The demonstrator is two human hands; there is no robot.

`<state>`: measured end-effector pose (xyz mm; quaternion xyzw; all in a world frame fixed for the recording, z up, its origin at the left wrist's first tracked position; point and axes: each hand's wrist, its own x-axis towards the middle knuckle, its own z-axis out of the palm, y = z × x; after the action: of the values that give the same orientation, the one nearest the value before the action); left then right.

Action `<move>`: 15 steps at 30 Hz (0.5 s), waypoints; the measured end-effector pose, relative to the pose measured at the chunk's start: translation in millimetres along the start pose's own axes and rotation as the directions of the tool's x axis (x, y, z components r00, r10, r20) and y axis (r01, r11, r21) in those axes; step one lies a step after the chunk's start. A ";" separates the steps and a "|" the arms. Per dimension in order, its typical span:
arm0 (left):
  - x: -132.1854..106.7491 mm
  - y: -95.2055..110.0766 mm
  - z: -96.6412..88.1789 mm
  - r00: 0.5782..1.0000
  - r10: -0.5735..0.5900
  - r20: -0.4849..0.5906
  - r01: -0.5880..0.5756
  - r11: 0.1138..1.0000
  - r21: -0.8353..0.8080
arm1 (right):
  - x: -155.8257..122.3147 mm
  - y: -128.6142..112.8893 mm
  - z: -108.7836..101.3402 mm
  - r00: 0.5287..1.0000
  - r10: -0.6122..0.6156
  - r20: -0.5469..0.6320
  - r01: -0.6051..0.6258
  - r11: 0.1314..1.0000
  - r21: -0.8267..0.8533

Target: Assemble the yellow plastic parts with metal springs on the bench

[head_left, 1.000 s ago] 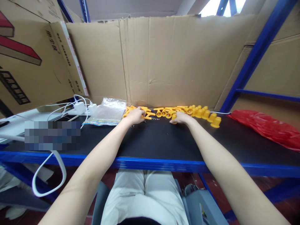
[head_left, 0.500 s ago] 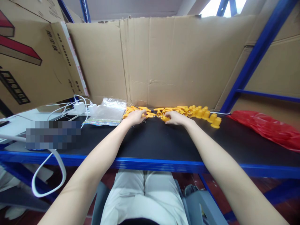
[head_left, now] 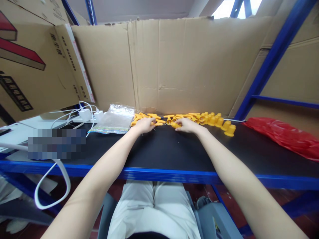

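Observation:
At the back of the black tabletop, my left hand [head_left: 146,124] has its fingers closed at the small orange-yellow plastic pieces [head_left: 152,116]. It seems to pinch one of them, partly hidden by the fingers. My right hand [head_left: 184,125] is closed on a yellow plastic piece [head_left: 176,125] that lies low over the table; its exact kind is too small to tell. Behind the right hand are more yellow pieces with round openings [head_left: 170,119]. Further right, several yellow flanged cups [head_left: 229,130] stand upside down in rows.
A clear plastic bag [head_left: 113,119] lies left of the pieces, beside white chargers [head_left: 85,114] and cables. A red plastic bag [head_left: 284,136] rests at the right. Cardboard [head_left: 184,66] walls the back. The table's blue front edge [head_left: 169,175] runs across before me.
Almost nothing differs. Both hands stay at the same spots, and the piece under my right hand has shifted only very slightly, if at all.

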<state>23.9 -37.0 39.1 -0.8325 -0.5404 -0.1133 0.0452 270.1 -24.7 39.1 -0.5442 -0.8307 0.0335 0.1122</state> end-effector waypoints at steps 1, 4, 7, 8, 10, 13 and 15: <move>-0.1 0.5 -0.2 1.000 0.001 0.000 -0.001 1.000 -0.004 | 0.4 0.3 0.5 1.000 -0.010 -0.006 0.010 1.000 0.011; 0.2 2.0 0.2 1.000 0.003 0.001 -0.003 1.000 -0.017 | 2.1 0.2 2.3 0.998 -0.061 -0.033 0.063 0.997 0.047; 1.6 3.2 2.6 1.000 0.016 -0.017 -0.016 0.999 -0.029 | 3.7 -2.2 4.0 0.992 -0.104 -0.072 0.110 0.990 0.084; 2.2 3.5 3.7 0.999 0.026 -0.030 -0.027 0.999 -0.033 | 4.0 -3.4 4.3 0.990 -0.115 -0.088 0.123 0.988 0.095; 3.4 3.8 6.4 0.997 0.051 -0.063 -0.053 0.998 -0.037 | 4.0 -5.8 4.4 0.986 -0.126 -0.113 0.138 0.984 0.111; 5.0 3.7 10.1 0.991 0.075 -0.112 -0.080 0.996 -0.045 | 2.6 -7.9 2.4 0.985 -0.123 -0.117 0.138 0.982 0.129; 5.6 3.2 11.8 0.988 0.078 -0.133 -0.086 0.995 -0.058 | 1.7 -7.8 0.7 0.986 -0.122 -0.118 0.136 0.983 0.121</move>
<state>30.6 -30.9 29.1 -0.8459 -0.4977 -0.1826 0.0588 262.3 -26.3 40.1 -0.4820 -0.8529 0.0495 0.1945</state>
